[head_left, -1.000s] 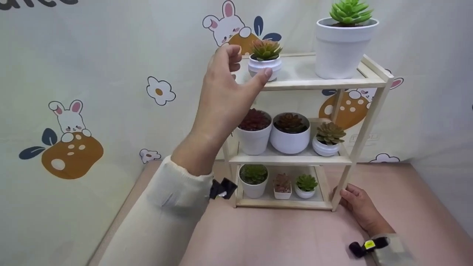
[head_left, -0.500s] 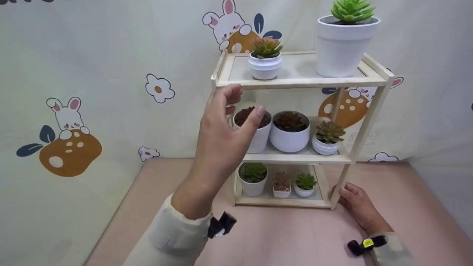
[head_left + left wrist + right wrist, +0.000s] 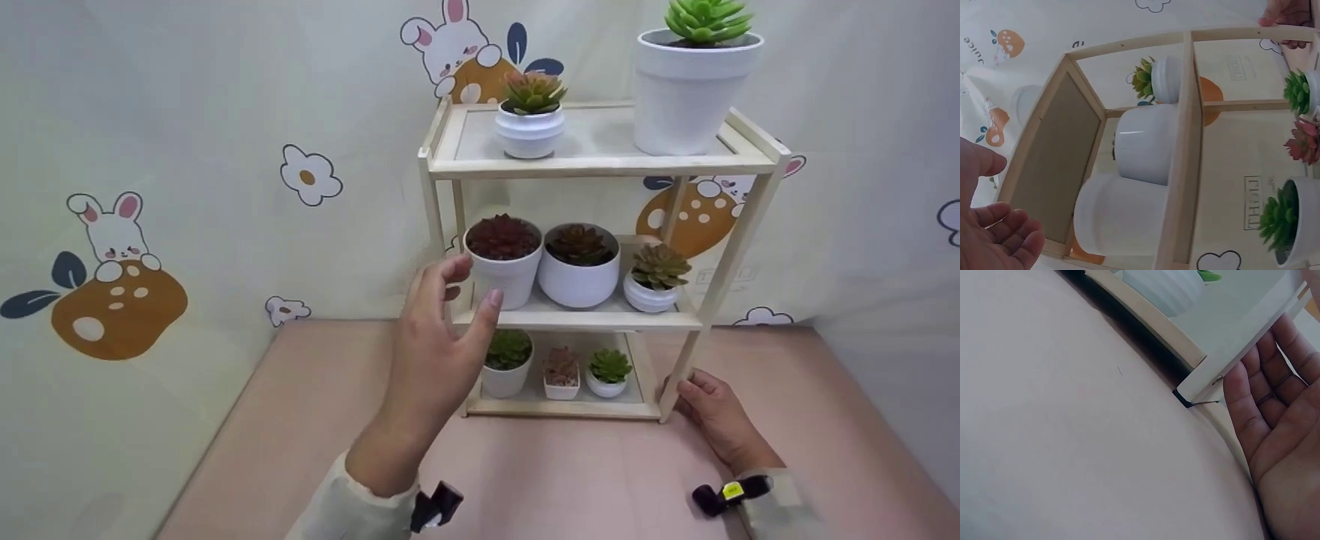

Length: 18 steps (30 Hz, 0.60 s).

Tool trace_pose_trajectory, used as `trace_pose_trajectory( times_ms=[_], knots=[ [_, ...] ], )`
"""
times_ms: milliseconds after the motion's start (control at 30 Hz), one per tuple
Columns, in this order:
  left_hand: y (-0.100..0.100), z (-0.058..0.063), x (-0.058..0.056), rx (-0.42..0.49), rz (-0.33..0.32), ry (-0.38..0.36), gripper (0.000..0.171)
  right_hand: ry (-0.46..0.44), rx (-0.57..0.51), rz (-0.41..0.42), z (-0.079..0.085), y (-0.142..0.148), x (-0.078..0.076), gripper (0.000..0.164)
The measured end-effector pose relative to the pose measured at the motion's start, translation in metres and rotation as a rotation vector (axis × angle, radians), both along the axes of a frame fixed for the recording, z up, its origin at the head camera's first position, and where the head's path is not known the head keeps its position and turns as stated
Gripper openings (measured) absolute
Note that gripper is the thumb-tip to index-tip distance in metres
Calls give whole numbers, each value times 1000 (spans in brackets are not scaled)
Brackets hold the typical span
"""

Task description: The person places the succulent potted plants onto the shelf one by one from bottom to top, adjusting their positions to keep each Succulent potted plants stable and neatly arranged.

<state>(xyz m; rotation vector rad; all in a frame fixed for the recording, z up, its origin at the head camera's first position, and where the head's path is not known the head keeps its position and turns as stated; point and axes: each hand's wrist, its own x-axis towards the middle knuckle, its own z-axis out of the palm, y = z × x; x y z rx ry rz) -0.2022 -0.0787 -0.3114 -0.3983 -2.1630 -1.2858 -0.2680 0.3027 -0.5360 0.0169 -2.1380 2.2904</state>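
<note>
A three-tier wooden shelf (image 3: 570,322) holds potted succulents. My left hand (image 3: 435,352) hangs in front of its left side with thumb and fingers apart and nothing between them. It overlaps the left edge of the middle tier, beside the pot with the dark red succulent (image 3: 504,262). In the left wrist view the left hand (image 3: 994,208) is just off the shelf's frame. Low on the right, my right hand (image 3: 724,420) grips the front right post, thumb in front and fingers behind. The right wrist view shows the right hand's fingers (image 3: 1238,394) against the post near its foot.
On the top tier stand a small ribbed pot (image 3: 529,135) and a large white pot (image 3: 694,97). A round white pot (image 3: 579,277) and a small pot (image 3: 651,298) share the middle tier; three small plants sit below. The pink tabletop (image 3: 570,480) meets a printed backdrop (image 3: 225,247).
My left hand has dropped from beside the small pot on the top tier to the middle tier's level, leaving that pot standing. My right hand stays on the post.
</note>
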Motion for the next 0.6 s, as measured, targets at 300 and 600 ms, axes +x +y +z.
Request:
trace_pose_trajectory(
  times_ms=[300, 600],
  knots=[
    [-18, -47, 0, -63, 52, -56, 42, -5, -3, 3, 5, 6, 7, 28],
    [-53, -91, -11, -160, 152, -146, 44, -64, 569, 75, 23, 30, 13, 31]
  ],
)
